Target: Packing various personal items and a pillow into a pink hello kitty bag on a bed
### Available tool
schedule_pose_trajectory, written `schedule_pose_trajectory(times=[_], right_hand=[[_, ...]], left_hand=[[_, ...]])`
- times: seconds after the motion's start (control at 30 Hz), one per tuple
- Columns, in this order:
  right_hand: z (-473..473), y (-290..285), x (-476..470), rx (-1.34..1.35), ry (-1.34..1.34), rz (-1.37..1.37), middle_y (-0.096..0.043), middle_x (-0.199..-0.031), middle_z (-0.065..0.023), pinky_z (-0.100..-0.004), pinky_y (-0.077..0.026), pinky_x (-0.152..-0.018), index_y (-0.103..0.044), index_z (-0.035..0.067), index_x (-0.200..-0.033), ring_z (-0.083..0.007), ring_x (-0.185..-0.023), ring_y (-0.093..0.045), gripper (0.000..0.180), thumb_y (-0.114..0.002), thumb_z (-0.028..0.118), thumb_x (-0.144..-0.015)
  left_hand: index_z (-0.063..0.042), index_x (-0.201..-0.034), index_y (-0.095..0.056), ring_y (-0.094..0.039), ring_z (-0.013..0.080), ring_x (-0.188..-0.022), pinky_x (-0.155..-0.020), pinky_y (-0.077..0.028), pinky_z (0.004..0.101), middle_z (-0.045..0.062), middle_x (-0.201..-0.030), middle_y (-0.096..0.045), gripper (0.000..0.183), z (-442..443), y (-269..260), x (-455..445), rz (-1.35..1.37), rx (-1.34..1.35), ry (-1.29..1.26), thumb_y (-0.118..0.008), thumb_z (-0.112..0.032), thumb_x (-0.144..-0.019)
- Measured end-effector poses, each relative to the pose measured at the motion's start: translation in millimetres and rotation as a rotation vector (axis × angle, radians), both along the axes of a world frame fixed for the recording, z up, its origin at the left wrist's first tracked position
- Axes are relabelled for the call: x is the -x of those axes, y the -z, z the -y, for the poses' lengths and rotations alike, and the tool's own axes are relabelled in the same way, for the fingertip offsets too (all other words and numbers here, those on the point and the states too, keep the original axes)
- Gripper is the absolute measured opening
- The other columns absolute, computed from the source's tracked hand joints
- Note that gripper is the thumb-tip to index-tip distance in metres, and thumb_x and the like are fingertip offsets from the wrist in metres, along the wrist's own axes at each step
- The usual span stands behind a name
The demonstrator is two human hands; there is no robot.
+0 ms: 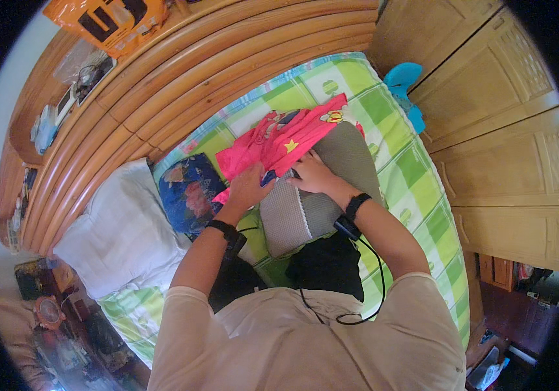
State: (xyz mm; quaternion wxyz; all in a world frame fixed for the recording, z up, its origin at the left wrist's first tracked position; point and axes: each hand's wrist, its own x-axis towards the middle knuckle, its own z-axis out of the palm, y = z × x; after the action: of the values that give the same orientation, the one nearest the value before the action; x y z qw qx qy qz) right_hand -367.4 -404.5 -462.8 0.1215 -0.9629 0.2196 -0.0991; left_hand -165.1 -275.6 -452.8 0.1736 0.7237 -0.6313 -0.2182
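Observation:
A pink cloth with a yellow star and printed figures [279,141] lies over the far side of a grey-brown textured pillow [352,156]. My left hand [249,184] is closed on the near left edge of the pink cloth, its fingertips partly hidden. My right hand [312,173] rests on the pillow at the cloth's near edge, fingers bent and slightly apart; whether it pinches the cloth cannot be told. A lighter waffle-textured part with a scalloped edge [286,215] covers the pillow's near left side.
A blue floral cushion [191,193] and a white pillow [123,229] lie left on the green checked bedding [406,195]. Beyond stands a slatted wooden headboard [211,63]; wooden cabinets [499,141] stand right, beside a turquoise plastic object [404,80]. A black cable [382,273] hangs from my right wrist.

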Motion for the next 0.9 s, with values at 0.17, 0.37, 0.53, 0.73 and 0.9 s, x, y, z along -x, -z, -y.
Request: schedule_pose_trajectory(times=[0.17, 0.37, 0.53, 0.73, 0.9], right_hand=[[29.2, -53.0, 33.8, -0.1, 0.221, 0.168, -0.064, -0.12, -0.0155, -0.0502, -0.043, -0.099, -0.066, 0.007, -0.118, -0.0344, -0.113, -0.059, 0.038, -0.066, 0.025, -0.084], [131.9, -1.1, 152.9, -0.146, 0.761, 0.389, -0.069, -0.094, -0.0172, -0.0415, -0.056, -0.069, -0.066, 0.004, -0.116, -0.0291, -0.077, -0.069, 0.024, -0.056, 0.013, -0.096], [137.2, -4.3, 134.8, -0.898, 0.787, 0.308, -0.07, -0.076, -0.0141, -0.0338, -0.055, -0.049, -0.061, 0.008, -0.128, -0.0214, -0.054, -0.067, 0.032, -0.057, 0.008, -0.096], [142.2, 0.1, 115.7, -0.387, 0.499, 0.137, -0.067, -0.092, -0.0179, -0.0425, -0.054, -0.074, -0.062, 0.012, -0.123, -0.0347, -0.084, -0.066, 0.039, -0.068, 0.011, -0.084], [144.0, 18.7, 90.3, -0.253, 0.475, 0.132, -0.063, -0.102, -0.0209, -0.0471, -0.052, -0.082, -0.063, 0.012, -0.115, -0.0405, -0.095, -0.063, 0.034, -0.066, 0.01, -0.081]], left_hand=[[-0.007, -0.106, -0.054, -0.065, 0.0392, -0.088, -0.074, -0.053, 0.0501, 0.016, -0.106, -0.062, 0.034, 53.5, -7.4, 34.6, -0.024, 0.369, -0.031, -0.069, -0.03, -0.086], [-0.009, -0.114, -0.059, -0.057, 0.034, -0.107, -0.088, -0.049, 0.048, 0.015, -0.113, -0.059, 0.035, 121.5, -37.9, 140.4, -0.204, 0.548, 0.243, -0.07, -0.024, -0.084], [-0.011, -0.105, -0.065, -0.048, 0.0297, -0.122, -0.096, -0.043, 0.0495, 0.01, -0.118, -0.058, 0.028, 142.5, -34.2, 151.5, 0.034, 0.46, 0.179, -0.068, -0.015, -0.077], [-0.008, -0.092, -0.064, -0.048, 0.0339, -0.124, -0.101, -0.042, 0.0471, 0.008, -0.12, -0.06, 0.018, 148.0, -15.8, 143.5, 0.079, 0.378, 0.324, -0.065, -0.014, -0.075], [-0.009, -0.1, -0.065, -0.045, 0.0341, -0.127, -0.1, -0.042, 0.0513, 0.011, -0.124, -0.056, 0.03, 126.5, -11.6, 149.1, 0.09, 0.369, 0.337, -0.068, -0.03, -0.079]])
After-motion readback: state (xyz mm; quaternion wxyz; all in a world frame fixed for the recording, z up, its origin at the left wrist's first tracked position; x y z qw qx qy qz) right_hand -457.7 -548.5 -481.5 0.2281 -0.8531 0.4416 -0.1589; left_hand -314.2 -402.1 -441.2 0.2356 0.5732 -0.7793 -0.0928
